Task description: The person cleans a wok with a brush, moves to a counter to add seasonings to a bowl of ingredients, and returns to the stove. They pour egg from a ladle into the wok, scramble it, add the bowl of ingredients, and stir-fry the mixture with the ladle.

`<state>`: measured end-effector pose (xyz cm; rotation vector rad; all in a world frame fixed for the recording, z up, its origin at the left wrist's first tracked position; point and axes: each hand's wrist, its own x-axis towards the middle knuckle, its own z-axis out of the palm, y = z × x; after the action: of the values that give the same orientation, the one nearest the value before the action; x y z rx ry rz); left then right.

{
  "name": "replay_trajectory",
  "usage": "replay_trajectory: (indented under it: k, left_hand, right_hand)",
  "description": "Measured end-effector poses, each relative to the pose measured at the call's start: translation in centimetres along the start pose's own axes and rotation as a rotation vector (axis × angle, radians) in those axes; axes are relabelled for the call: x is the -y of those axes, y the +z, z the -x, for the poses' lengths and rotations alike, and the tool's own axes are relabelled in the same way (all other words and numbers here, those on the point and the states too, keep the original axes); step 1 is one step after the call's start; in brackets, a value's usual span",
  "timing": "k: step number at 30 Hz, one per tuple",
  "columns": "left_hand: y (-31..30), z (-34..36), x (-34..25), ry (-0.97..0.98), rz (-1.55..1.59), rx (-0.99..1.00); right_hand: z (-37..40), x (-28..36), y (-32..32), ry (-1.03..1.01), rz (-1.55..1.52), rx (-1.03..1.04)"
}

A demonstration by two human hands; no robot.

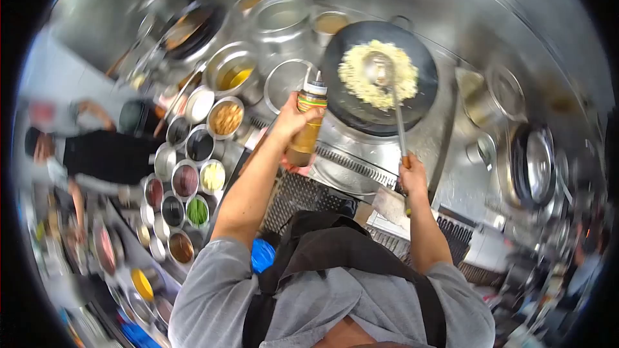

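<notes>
A squeeze bottle (304,130) of brown liquid stands upright in my left hand (296,119), its nozzle pointing up, just left of the black wok (348,113). Pale yellow food in small pieces (353,74) is spread over the middle of the wok. My right hand (413,173) grips the wooden handle of a long ladle (398,119). The ladle's bowl rests on or just over the food; its exact contact cannot be made out.
Metal pots (282,16) stand behind and left of the wok. Several ingredient bowls (225,118) line the left side. Stacked pans (535,161) are at the right. Another person (109,154) stands at far left.
</notes>
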<state>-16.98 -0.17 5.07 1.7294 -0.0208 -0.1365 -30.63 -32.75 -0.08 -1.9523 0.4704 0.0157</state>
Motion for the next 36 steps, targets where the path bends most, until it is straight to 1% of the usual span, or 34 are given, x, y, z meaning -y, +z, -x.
replay_trajectory:
  k: [1,2,3,4,5,6,7,8,9,10,11,12,13,14,15,16,17,18,19,20,21,22,23,24,25,26,27,28,29,31,32,33,34,36]
  left_hand:
    - [-1.2,1.8,2.4,0.018,0.126,-0.073]
    - [-2.3,5.3,2.1,0.059,0.342,-0.143]
    - [-3.5,8.8,1.6,0.124,0.549,-0.238]
    - [-5.6,11.5,3.3,0.194,0.543,-0.321]
    - [-7.8,15.1,5.0,0.254,0.523,-0.407]
    - [-9.7,19.4,4.8,0.186,0.468,-0.563]
    - [-11.8,23.7,6.3,0.168,0.457,-0.689]
    - [-14.0,27.9,7.9,0.132,0.308,-0.853]
    - [-16.0,31.5,9.0,0.096,0.164,-0.981]
    - [-17.7,35.3,8.6,0.102,-0.016,-1.170]
    - [-19.6,38.7,9.0,0.091,-0.125,-1.344]
    - [-21.7,42.2,10.2,-0.027,-0.302,-1.517]
    - [-23.6,44.8,10.7,-0.202,-0.446,-1.699]
    - [-25.5,46.9,11.4,-0.147,-0.491,-1.838]
    - [-26.9,48.5,11.1,-0.208,-0.540,-1.929]
    - [-28.6,50.1,12.4,-0.232,-0.601,-1.966]
    - [-30.2,51.5,14.0,-0.231,-0.642,-1.994]
    - [-32.1,53.1,16.8,-0.287,-0.779,-2.032]
    - [-32.9,54.0,17.9,-0.393,-0.683,-2.001]
    - [-33.9,54.7,19.1,-0.468,-0.644,-1.914]
    - [-34.4,55.0,19.8,-0.719,-0.720,-1.782]
    - [-35.0,55.8,22.2,-0.730,-0.699,-1.743]
    - [-36.0,56.6,25.1,-0.530,-0.854,-1.609]
    - [-35.1,56.0,23.5,-0.368,-0.701,-1.487]
    - [-34.3,55.3,22.6,-0.231,-0.511,-1.556]
    - [-34.1,55.8,23.2,-0.260,-0.377,-1.603]
    - [-33.5,56.0,23.6,-0.293,-0.322,-1.645]
    - [-28.8,53.5,20.3,-0.004,-0.071,-1.667]
    - [-27.7,53.9,22.4,-0.755,0.133,-1.863]
    - [-22.3,52.8,25.4,-0.454,-0.109,-1.235]
    - [-19.1,46.9,25.5,-0.665,-0.176,-1.052]
    - [-15.2,40.4,23.0,-0.532,-0.415,-0.931]
    - [-12.0,34.0,19.5,-0.477,-0.248,-0.659]
    - [-7.2,22.1,15.1,-0.172,-0.353,-0.453]
  right_hand:
    - [-1.6,-2.8,0.2,-0.009,-0.002,0.017]
    - [-3.2,-5.1,0.4,-0.042,0.106,-0.009]
    - [-3.0,-4.4,0.3,-0.018,-0.199,0.083]
    - [-3.4,-4.0,-0.1,0.036,-0.053,0.094]
    - [-3.5,-3.2,-0.2,0.122,-0.153,0.157]
    - [-2.1,-0.3,0.4,0.157,-0.110,0.131]
    - [-2.9,-1.6,0.3,0.145,-0.150,0.143]
    - [-3.2,-2.1,0.0,0.143,-0.194,0.170]
    - [-3.9,-2.6,-0.3,0.152,-0.163,0.191]
    - [-4.0,-2.4,-0.4,0.137,-0.158,0.223]
    - [-3.1,-1.1,0.3,0.143,-0.167,0.189]
    - [-3.5,-1.6,0.4,0.128,-0.147,0.193]
    - [-4.2,-1.9,0.8,0.115,-0.130,0.187]
    - [-4.3,-1.4,1.6,0.113,-0.124,0.190]
    - [-4.1,-0.9,2.2,0.090,-0.059,0.175]
    - [-4.1,-0.8,2.5,0.068,0.002,0.155]
    - [-4.3,-0.8,2.7,0.040,0.064,0.152]
    - [-4.1,-0.7,3.1,0.017,0.123,0.133]
    - [-2.2,1.4,3.9,-0.031,0.230,0.128]
    - [-2.6,-0.1,3.7,-0.032,0.209,0.062]
    - [0.4,2.3,5.1,-0.193,0.245,-0.033]
    - [1.1,2.7,4.7,-0.127,0.308,0.004]
    - [1.3,2.1,4.2,-0.138,0.428,-0.018]
    - [1.2,0.2,3.1,-0.194,0.548,-0.017]
    - [2.9,0.8,2.8,-0.358,0.636,-0.025]
    - [3.6,-0.4,2.1,-0.387,0.702,-0.049]
    - [5.8,1.8,2.3,-0.334,0.721,-0.065]
    - [7.2,2.0,1.4,-0.179,0.745,-0.094]
    - [7.2,-0.5,0.4,-0.259,0.711,-0.093]
    - [6.8,-1.7,-0.8,-0.222,0.757,-0.069]
    - [5.5,-2.3,-1.2,-0.214,0.740,-0.094]
    - [3.7,-2.7,-1.6,-0.207,0.768,-0.097]
    - [1.6,-3.0,-2.2,-0.201,0.798,-0.095]
    - [-2.8,-1.0,-0.5,-0.213,0.735,-0.127]
